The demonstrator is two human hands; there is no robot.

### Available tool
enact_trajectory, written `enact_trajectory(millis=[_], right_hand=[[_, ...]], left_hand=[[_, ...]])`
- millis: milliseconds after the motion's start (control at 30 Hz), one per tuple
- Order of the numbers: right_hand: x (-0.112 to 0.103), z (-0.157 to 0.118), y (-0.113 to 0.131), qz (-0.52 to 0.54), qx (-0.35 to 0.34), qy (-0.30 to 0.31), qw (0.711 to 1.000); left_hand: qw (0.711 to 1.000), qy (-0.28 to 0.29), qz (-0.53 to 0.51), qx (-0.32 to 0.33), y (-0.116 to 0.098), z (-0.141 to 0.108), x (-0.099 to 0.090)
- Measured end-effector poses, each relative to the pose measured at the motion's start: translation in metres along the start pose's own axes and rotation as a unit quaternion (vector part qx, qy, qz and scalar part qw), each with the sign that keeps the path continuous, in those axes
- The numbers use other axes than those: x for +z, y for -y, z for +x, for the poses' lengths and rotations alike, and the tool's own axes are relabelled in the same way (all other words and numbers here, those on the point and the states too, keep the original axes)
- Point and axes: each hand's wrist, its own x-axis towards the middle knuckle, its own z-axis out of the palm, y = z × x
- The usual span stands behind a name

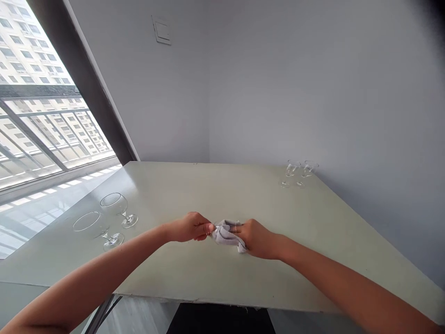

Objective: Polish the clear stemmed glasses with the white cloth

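Holding a crumpled, whitish-grey fabric cloth (227,235), probably light, soft and best taken by its folds, the right hand (259,239) faces the left hand (193,227), pinched narrow on something unclear beside it, over the pale, smooth worktop (205,190).

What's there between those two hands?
A crumpled pale cloth is between the left hand and the right hand, as the head view shows; whether it wraps anything is hard to tell.
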Motion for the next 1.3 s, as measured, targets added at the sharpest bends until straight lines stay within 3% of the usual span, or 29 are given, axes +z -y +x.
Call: enact_trajectory(millis=[100,267,367,500,533,600,667,733,800,900,933,1000,1100,1200,1300], right_hand=[[-0.013,0.006,-0.012,-0.065,-0.069,0.000,0.995],[-0.040,0.011,-0.029,-0.071,-0.029,-0.063,0.995],[-0.047,0.007,-0.042,-0.099,0.029,-0.150,0.983],[-0.035,0.002,-0.045,-0.124,0.092,-0.328,0.932],[-0.029,0.003,-0.040,-0.144,0.078,-0.335,0.928],[-0.016,0.009,-0.027,-0.191,0.010,-0.271,0.943],[-0.004,0.018,-0.011,-0.209,-0.069,-0.169,0.961],[0.001,0.028,0.001,-0.187,-0.093,-0.121,0.970],[-0.003,0.037,0.006,-0.133,-0.055,-0.129,0.981],[-0.020,0.047,-0.001,0.031,0.078,-0.113,0.990],[-0.025,0.050,-0.006,0.109,0.124,-0.097,0.981],[-0.032,0.055,-0.017,0.282,0.193,-0.081,0.937],[-0.029,0.065,-0.031,0.499,0.218,-0.155,0.824],[-0.015,0.076,-0.037,0.595,0.206,-0.266,0.730],[0.003,0.089,-0.036,0.608,0.190,-0.357,0.684]], left_hand=[[0.985,0.056,-0.157,-0.040,0.005,-0.003,0.005],[0.928,0.029,-0.365,-0.064,0.024,-0.002,0.015],[0.884,-0.039,-0.460,-0.075,0.034,-0.001,0.021],[0.848,-0.111,-0.510,-0.086,0.038,0.003,0.028],[0.849,-0.118,-0.507,-0.090,0.037,0.005,0.030],[0.867,-0.124,-0.471,-0.106,0.033,0.010,0.035],[0.907,-0.141,-0.377,-0.125,0.027,0.015,0.040],[0.946,-0.177,-0.239,-0.133,0.020,0.018,0.044],[0.967,-0.207,-0.090,-0.115,0.015,0.019,0.045],[0.971,-0.221,0.066,-0.058,0.010,0.017,0.044],[0.970,-0.223,0.084,-0.043,0.009,0.016,0.043],[0.970,-0.233,0.063,-0.032,0.010,0.016,0.043],[0.963,-0.260,-0.046,-0.046,0.013,0.020,0.045],[0.942,-0.301,-0.141,-0.051,0.017,0.033,0.046],[0.909,-0.355,-0.212,-0.045,0.020,0.050,0.044]])
